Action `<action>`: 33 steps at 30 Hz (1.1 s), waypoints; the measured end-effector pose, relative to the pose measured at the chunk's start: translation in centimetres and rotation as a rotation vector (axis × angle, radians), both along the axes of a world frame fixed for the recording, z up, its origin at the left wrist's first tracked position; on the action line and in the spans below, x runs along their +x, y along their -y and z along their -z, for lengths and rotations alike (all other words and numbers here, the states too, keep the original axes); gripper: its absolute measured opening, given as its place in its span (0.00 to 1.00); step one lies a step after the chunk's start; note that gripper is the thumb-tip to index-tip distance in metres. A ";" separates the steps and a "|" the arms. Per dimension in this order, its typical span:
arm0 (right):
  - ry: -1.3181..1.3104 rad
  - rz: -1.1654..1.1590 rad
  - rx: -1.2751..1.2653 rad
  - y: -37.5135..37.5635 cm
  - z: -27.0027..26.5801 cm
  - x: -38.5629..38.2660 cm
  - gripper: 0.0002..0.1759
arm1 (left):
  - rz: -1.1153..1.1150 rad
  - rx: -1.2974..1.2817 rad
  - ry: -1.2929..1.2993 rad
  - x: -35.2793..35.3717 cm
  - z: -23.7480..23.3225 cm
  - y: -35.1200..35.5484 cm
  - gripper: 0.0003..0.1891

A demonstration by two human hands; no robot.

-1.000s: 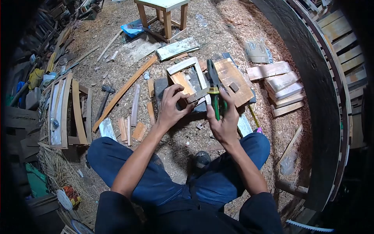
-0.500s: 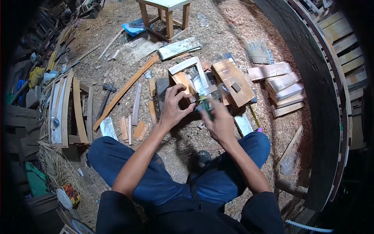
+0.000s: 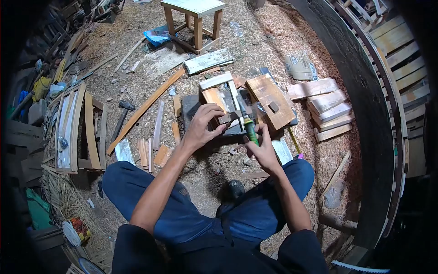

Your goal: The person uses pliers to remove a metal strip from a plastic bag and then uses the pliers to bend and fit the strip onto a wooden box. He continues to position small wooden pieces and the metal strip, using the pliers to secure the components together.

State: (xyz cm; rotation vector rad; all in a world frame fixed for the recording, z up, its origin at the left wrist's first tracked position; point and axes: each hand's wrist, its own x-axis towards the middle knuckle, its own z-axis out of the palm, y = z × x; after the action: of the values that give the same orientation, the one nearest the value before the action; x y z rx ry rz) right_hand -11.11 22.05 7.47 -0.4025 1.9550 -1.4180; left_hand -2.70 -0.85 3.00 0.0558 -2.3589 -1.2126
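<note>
In front of me is a small wooden frame (image 3: 217, 81) with pale upper edges, resting on a dark block (image 3: 190, 108). My left hand (image 3: 202, 124) is at its near side, fingers curled and closed around a small flat piece (image 3: 235, 115) whose kind I cannot make out. My right hand (image 3: 262, 148) grips the green handle of a screwdriver (image 3: 251, 130) with a yellow collar. Its shaft points away from me, beside the frame's right side; the tip is hard to see. Right of it lies a wide wooden board (image 3: 270, 98) with a small dark block (image 3: 273, 107) on top.
A hammer (image 3: 122, 118) and a long wooden strip (image 3: 150, 109) lie to the left, near a slatted wooden frame (image 3: 73, 128). Stacked boards (image 3: 329, 107) sit at the right. A stool (image 3: 194, 10) stands ahead. A long dark beam (image 3: 365, 91) curves along the right.
My right hand, blurred before, has moved slightly right and toward me with the screwdriver, which now shows clearly. My left hand stays nearly in place.
</note>
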 end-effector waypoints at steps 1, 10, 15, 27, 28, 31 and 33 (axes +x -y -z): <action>0.015 0.007 -0.177 0.1 0.6 -0.3 0.20 | 0.026 -0.015 -0.024 0.1 0.0 0.3 0.17; -0.717 -0.199 0.198 -0.5 -1.6 0.0 0.17 | 0.089 -0.166 0.173 1.9 -2.7 4.2 0.18; -0.732 -0.288 0.173 -0.2 -1.9 0.1 0.18 | 0.093 -0.120 0.373 2.9 -4.1 6.3 0.20; -1.286 -0.477 0.501 1.3 -1.4 0.9 0.19 | 0.166 0.178 0.488 2.8 -3.0 7.2 0.22; -1.288 -0.479 0.501 1.4 -1.1 0.9 0.19 | 0.161 0.181 0.472 2.8 -2.9 7.1 0.22; -1.350 -0.465 0.514 1.6 -0.8 0.9 0.17 | 0.141 0.227 0.511 2.8 -3.1 6.9 0.20; -1.390 -0.459 0.513 1.9 -1.0 0.5 0.15 | 0.125 0.272 0.564 2.8 -3.5 6.9 0.19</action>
State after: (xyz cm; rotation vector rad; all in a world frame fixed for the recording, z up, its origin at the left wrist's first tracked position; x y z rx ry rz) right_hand -10.59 20.19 8.43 -1.7529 2.7936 -0.1578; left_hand 0.05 -7.77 6.52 0.3924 -2.6691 -1.7589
